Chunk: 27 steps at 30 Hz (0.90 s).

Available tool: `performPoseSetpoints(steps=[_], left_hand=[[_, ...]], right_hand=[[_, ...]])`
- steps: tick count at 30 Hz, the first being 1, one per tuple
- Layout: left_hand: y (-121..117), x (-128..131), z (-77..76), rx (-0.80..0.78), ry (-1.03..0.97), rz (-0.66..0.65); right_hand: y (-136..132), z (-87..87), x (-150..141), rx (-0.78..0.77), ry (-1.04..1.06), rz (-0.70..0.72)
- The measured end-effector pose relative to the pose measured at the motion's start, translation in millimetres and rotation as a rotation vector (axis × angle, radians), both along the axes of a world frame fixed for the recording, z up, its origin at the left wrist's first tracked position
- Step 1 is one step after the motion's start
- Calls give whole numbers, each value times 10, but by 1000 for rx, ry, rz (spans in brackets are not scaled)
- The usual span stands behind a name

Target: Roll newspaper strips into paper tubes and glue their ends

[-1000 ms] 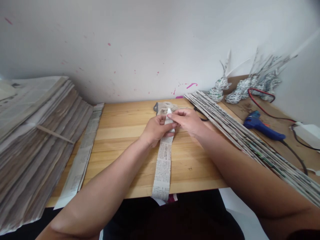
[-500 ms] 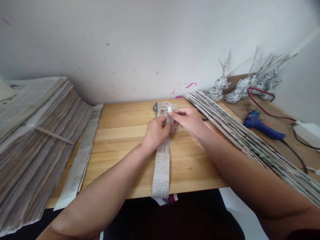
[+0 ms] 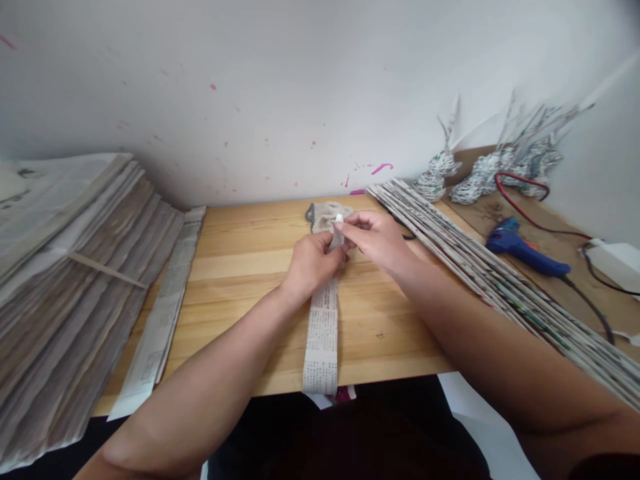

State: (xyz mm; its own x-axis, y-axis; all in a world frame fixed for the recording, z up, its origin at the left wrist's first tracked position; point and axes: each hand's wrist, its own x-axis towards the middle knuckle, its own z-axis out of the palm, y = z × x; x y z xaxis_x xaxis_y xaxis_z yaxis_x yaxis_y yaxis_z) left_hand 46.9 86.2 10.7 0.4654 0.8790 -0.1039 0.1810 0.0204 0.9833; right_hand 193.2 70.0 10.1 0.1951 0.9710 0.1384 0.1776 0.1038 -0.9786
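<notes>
A long strip of newspaper runs up the middle of the wooden table, its near end hanging at the front edge. My left hand is closed on the strip, thumb across it. Just to the right, my right hand pinches the far end, where a narrow white tip sticks up between the fingers. My fingers hide how the paper is folded there. Behind the hands lies a crumpled grey-beige cloth item, perhaps a knitted glove.
At left stands a tall stack of newspapers beside more cut strips. A bundle of rolled paper sticks lies at right, then a blue glue gun, a white box with cables, and woven paper figures by the wall.
My left hand has turned over the strip, covering more of its upper part. My right hand keeps pinching the far end, nearly in place. The other things lie as before.
</notes>
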Motion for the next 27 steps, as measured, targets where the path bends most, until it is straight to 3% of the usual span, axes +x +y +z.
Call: performPoseSetpoints(steps=[5, 11, 18, 23, 27], left_hand=[[-24, 1, 38, -104, -19, -126], [-45, 12, 37, -289, -115, -220], [6, -7, 47, -300, -182, -147], [5, -4, 47, -322, -153, -130], [-16, -3, 54, -324, -131, -161]], right_hand=[[12, 55, 12, -119, 210, 57], [35, 86, 111, -81, 355, 74], [4, 111, 165, -183, 117, 238], [-5, 102, 46, -137, 176, 113], [9, 87, 39, -138, 193, 104]])
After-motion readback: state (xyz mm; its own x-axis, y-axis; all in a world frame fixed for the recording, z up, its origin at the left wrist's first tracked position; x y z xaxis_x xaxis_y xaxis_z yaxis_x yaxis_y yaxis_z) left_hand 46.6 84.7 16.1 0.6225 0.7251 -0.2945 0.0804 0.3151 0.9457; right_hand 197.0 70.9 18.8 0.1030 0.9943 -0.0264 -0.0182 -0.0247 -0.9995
